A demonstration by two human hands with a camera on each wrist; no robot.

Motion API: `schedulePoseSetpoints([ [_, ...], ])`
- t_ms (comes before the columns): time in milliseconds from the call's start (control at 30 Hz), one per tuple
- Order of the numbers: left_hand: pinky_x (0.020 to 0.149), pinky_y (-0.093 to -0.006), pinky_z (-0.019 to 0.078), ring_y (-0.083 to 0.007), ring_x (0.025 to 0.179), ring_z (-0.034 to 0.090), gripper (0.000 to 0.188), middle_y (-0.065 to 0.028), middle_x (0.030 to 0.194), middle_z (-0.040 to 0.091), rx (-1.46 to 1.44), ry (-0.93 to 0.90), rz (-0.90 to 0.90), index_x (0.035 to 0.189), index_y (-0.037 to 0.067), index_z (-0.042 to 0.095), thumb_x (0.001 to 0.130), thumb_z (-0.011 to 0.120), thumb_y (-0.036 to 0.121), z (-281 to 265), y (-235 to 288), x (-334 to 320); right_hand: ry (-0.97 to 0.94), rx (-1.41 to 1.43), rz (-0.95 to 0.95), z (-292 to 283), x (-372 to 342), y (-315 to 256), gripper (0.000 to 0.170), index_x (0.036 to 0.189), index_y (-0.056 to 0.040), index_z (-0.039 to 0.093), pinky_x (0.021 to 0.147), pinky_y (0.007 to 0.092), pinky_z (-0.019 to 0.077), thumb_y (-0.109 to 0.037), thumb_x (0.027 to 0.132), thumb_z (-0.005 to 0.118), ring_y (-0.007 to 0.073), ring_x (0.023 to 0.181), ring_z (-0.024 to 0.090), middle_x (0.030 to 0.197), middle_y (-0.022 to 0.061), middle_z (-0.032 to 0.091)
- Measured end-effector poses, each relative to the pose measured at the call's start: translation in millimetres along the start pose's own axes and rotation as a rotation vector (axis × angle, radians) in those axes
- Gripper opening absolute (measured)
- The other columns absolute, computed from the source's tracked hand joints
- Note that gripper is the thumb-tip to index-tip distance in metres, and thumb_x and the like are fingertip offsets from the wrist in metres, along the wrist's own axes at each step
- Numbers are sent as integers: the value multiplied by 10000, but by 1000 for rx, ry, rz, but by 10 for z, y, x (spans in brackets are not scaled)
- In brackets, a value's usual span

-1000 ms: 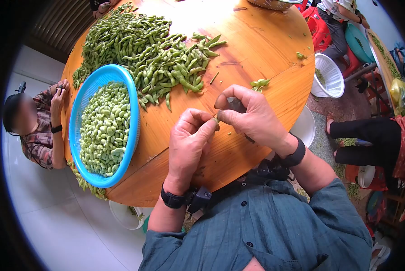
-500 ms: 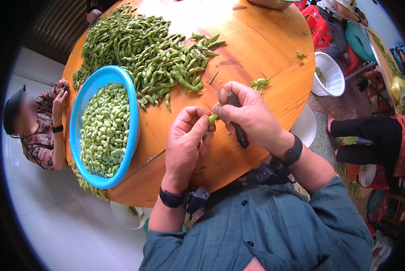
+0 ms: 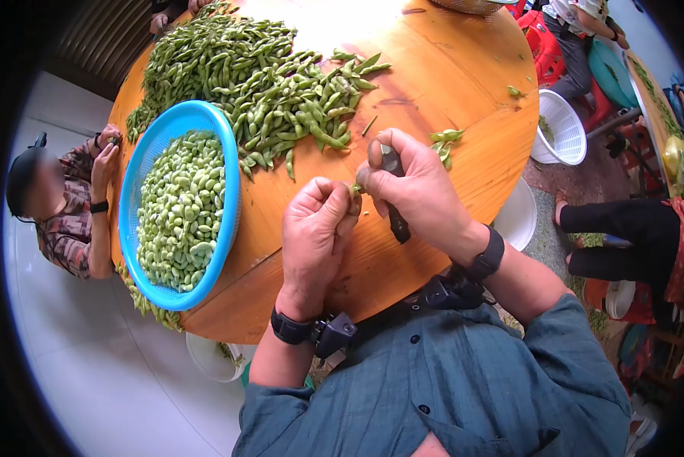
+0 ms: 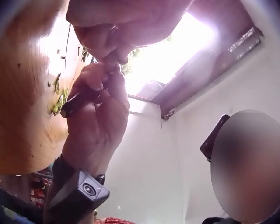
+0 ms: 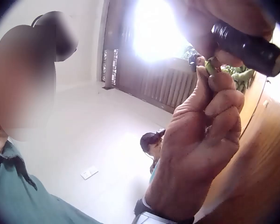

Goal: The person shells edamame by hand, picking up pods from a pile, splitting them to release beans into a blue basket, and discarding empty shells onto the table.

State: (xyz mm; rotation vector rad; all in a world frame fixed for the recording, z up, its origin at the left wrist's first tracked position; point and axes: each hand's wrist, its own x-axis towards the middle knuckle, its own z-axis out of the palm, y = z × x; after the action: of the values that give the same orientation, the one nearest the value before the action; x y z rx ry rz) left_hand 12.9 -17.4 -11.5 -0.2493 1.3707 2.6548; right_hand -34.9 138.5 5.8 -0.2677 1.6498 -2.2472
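Observation:
Near the table's front edge, my left hand (image 3: 311,236) pinches a green bean pod (image 5: 211,66) between thumb and fingertip, its other fingers curled in. My right hand (image 3: 429,190) grips a dark-wrapped tool handle (image 3: 397,221) under its fingers, and its thumb and fingertip meet the pod's end. The working end of the tool is hidden by the right hand. To the left stands a blue basket (image 3: 233,171) with shelled green beans (image 3: 178,217). Behind it lies a large heap of unshelled pods (image 3: 220,65).
The round wooden table (image 3: 441,84) carries a few loose pods (image 3: 446,141) beyond my right hand. A white basket (image 3: 563,126) stands off the table's right side. Another person (image 3: 67,209) sits at the left edge, and others are around the far side and right.
The right hand has turned, bringing the dark handle into plain sight. The green pod stood out at the left fingertips half a second ago; now the fingers cover more of it.

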Motion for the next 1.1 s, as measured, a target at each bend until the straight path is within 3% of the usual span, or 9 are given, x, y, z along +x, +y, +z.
schedulePoseSetpoints([
  [133, 432, -158, 296, -14, 539, 399, 130, -9, 765, 564, -123, -64, -105, 943, 47, 566, 983, 584, 169, -55, 9, 39, -20, 81, 29, -8, 47, 91, 174, 875, -88, 461, 470, 193, 406, -56, 914, 628, 47, 530, 501, 715, -12, 536],
  [200, 429, -157, 296, -11, 534, 395, 133, -10, 766, 558, -165, -69, -134, 950, 50, 564, 986, 579, 178, -66, 3, 48, -4, 283, 93, -1, 73, 117, 152, 874, -58, 479, 475, 203, 431, -35, 887, 629, 58, 524, 513, 681, -7, 532],
  [300, 432, -155, 295, -14, 524, 388, 134, -12, 763, 553, -205, -65, -165, 955, 48, 561, 986, 580, 176, -59, -3, 42, -10, 266, 101, -11, 86, 121, 147, 897, -53, 481, 471, 202, 432, -40, 893, 627, 58, 526, 520, 680, -4, 539],
  [467, 440, -157, 306, -8, 540, 413, 99, -3, 790, 576, -37, 69, 90, 956, 44, 559, 955, 626, 117, 27, -53, 23, -18, -39, 68, 8, 26, -19, 150, 960, -33, 513, 468, 196, 428, -51, 882, 640, 47, 531, 524, 706, 5, 555],
  [600, 482, -157, 339, -8, 589, 452, 94, 1, 812, 594, 68, 98, 158, 948, 41, 567, 940, 645, 92, 17, -102, 13, 1, -177, 70, 12, 16, -92, 206, 1017, -20, 538, 471, 193, 419, -57, 848, 649, 34, 536, 513, 711, -5, 544],
  [767, 636, -167, 407, -18, 729, 498, 81, 14, 841, 598, 308, 153, 250, 939, 29, 580, 939, 645, 79, 97, -102, -37, 24, -85, 96, 12, 17, -52, 223, 1019, -8, 535, 497, 206, 426, -34, 817, 628, 45, 564, 514, 740, -1, 540],
  [867, 660, -168, 410, -20, 753, 497, 84, 16, 839, 585, 437, 187, 341, 931, 23, 574, 943, 638, 76, 175, -92, -66, 38, 22, 117, 32, 21, -31, 228, 1012, -1, 531, 513, 216, 433, -12, 802, 618, 56, 582, 515, 752, 4, 535],
  [1000, 670, -174, 410, -28, 756, 492, 95, 10, 834, 574, 537, 222, 358, 938, 16, 560, 954, 624, 84, 160, -105, -65, 52, 86, 108, 65, 42, 26, 239, 1010, 4, 523, 516, 222, 433, 9, 788, 610, 67, 589, 515, 761, 5, 525],
  [1100, 600, -170, 387, -21, 684, 467, 111, 16, 809, 560, 369, 193, 285, 953, 20, 548, 970, 604, 114, 126, -95, -45, 38, 76, 103, 66, 51, 45, 210, 969, -47, 478, 529, 204, 438, 5, 818, 615, 69, 608, 527, 849, 11, 566],
])
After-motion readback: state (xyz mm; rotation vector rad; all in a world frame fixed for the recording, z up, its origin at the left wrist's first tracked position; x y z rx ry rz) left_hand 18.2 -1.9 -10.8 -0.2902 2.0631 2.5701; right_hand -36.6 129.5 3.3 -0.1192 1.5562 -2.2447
